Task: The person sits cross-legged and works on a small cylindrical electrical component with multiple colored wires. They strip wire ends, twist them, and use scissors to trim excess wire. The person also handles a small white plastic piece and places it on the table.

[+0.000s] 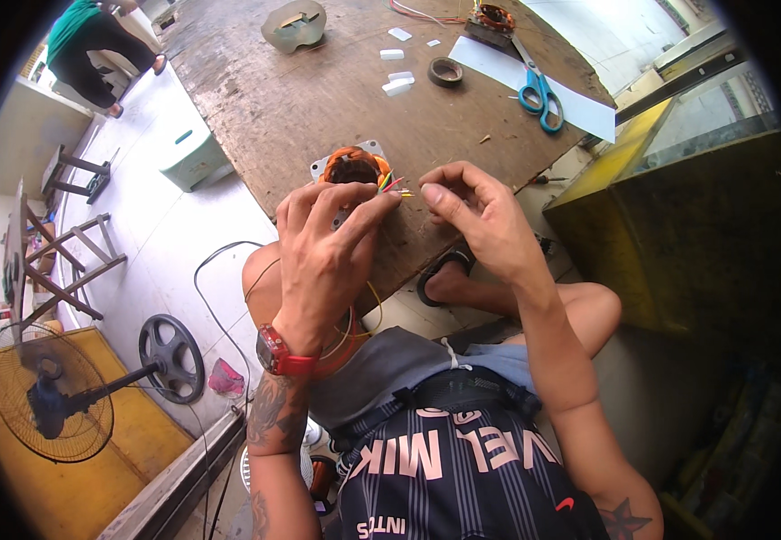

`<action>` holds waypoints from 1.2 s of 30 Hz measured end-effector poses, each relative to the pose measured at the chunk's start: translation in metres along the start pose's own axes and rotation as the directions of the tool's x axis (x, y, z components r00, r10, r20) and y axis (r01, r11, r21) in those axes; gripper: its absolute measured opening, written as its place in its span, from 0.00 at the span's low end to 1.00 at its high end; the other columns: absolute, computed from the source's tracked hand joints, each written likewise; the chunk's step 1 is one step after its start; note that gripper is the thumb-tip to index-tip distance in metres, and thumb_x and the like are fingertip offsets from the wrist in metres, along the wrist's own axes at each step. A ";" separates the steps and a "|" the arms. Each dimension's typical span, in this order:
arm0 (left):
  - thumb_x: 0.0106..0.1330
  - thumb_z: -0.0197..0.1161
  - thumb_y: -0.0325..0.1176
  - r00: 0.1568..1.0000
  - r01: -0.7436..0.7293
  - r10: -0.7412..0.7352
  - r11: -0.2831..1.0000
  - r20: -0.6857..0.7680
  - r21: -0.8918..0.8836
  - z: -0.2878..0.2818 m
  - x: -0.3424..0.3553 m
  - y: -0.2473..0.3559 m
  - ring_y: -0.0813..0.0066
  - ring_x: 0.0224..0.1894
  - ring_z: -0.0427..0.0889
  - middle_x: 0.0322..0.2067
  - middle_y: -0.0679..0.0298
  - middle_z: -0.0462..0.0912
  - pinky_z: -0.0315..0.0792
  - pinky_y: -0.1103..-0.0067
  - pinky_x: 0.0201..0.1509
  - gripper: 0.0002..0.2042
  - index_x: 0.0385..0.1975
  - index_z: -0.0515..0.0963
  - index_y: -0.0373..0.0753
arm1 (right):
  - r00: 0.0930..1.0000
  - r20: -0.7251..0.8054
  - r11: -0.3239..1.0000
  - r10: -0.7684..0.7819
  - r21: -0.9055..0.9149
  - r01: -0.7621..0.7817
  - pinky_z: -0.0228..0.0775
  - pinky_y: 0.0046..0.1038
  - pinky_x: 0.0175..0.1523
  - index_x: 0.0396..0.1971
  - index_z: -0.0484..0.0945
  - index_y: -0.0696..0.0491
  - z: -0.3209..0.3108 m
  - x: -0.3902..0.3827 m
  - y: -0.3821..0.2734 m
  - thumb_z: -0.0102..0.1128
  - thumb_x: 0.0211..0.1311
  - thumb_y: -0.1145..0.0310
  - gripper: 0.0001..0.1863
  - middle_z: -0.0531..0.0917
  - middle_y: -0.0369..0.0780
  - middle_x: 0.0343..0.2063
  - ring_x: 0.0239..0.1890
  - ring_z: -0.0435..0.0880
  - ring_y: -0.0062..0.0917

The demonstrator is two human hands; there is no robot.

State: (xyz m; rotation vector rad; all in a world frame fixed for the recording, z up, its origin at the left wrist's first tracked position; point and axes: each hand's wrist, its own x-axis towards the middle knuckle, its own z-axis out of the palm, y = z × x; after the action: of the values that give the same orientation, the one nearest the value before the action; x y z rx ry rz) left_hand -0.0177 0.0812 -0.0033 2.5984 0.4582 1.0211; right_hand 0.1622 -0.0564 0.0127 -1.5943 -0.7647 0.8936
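A motor stator (370,163) with orange copper windings and a grey metal core sits at the near edge of the wooden table (318,99). My left hand (329,225) covers its near side, and the thumb and fingers pinch a bundle of thin coloured wires (388,183). Red, green and yellow strands stick out past the fingertips to the right. Just right of those wire ends, apart from them, is my right hand (480,214). Its fingers are curled with thumb and forefinger pressed together; whatever they may hold is too small to name.
Blue-handled scissors (541,97) lie across a white paper strip (588,115). Near them are a tape roll (445,72), white sleeve pieces (397,83) and another wound stator (493,20). A standing fan (53,391) and a pale green stool (194,160) stand left; a person bends beyond.
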 end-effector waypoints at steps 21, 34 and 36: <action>0.59 0.72 0.24 0.996 -0.080 0.081 0.996 0.022 -0.029 0.004 -0.002 -0.013 0.61 0.55 0.81 0.50 0.71 0.86 0.69 0.54 0.71 0.21 0.53 0.87 0.53 | 0.985 0.174 0.965 -0.014 -0.257 0.059 0.73 0.27 0.39 0.44 0.87 0.60 -0.007 0.026 -0.022 0.71 0.73 0.58 0.18 0.83 0.38 0.37 0.33 0.79 0.18; 0.64 0.77 0.31 0.985 0.082 -0.102 0.986 -0.140 -0.144 0.012 0.000 -0.002 0.62 0.52 0.84 0.45 0.69 0.87 0.70 0.56 0.70 0.13 0.48 0.88 0.48 | 0.881 -0.091 0.780 -0.464 -0.514 0.357 0.75 0.34 0.51 0.38 0.87 0.56 0.021 0.006 -0.008 0.73 0.67 0.63 0.11 0.79 0.42 0.44 0.45 0.81 0.36; 0.64 0.77 0.32 0.986 0.066 -0.083 0.990 -0.142 -0.122 0.015 0.002 -0.001 0.62 0.50 0.84 0.43 0.68 0.87 0.70 0.57 0.69 0.12 0.46 0.87 0.47 | 0.767 -0.043 0.557 -0.640 -0.713 0.425 0.74 0.36 0.54 0.38 0.86 0.54 0.027 0.002 -0.008 0.73 0.65 0.64 0.09 0.79 0.41 0.45 0.48 0.80 0.37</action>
State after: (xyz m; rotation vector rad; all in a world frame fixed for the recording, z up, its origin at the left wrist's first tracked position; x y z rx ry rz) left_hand -0.0063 0.0804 -0.0129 2.3959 0.5106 1.1815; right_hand 0.1394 -0.0402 0.0174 -1.8685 -1.3636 -0.1425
